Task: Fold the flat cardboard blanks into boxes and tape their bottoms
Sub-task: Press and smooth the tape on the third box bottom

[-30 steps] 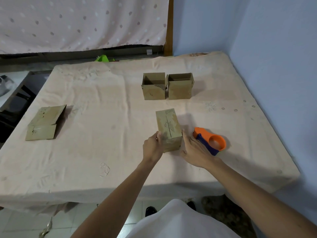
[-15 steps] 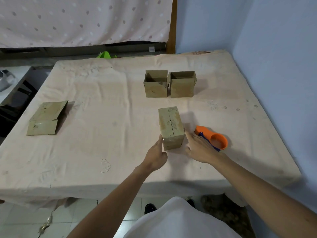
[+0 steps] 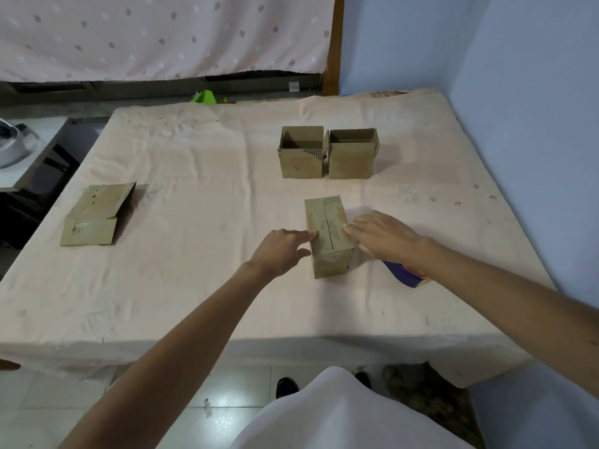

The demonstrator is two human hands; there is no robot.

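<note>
A folded cardboard box (image 3: 328, 222) stands upside down on the cloth-covered table (image 3: 194, 189), its closed bottom flaps facing up with a seam down the middle. My left hand (image 3: 281, 251) touches the box's left top edge with straight fingers. My right hand (image 3: 382, 236) lays its fingertips on the right flap. Behind my right wrist lies the orange and blue tape dispenser (image 3: 406, 276), mostly hidden. Two finished open-topped boxes, the left box (image 3: 301, 157) and the right box (image 3: 352, 155), stand side by side further back. A flat cardboard blank (image 3: 95, 215) lies at the left.
A blue wall runs along the table's right side. A dotted curtain hangs behind the table's far edge, with a green object (image 3: 205, 97) just beyond it. The table's front edge drops to a tiled floor near my feet.
Both hands have risen from the box's lower sides to its top flaps. My right arm now covers most of the tape dispenser. The camera has moved closer.
</note>
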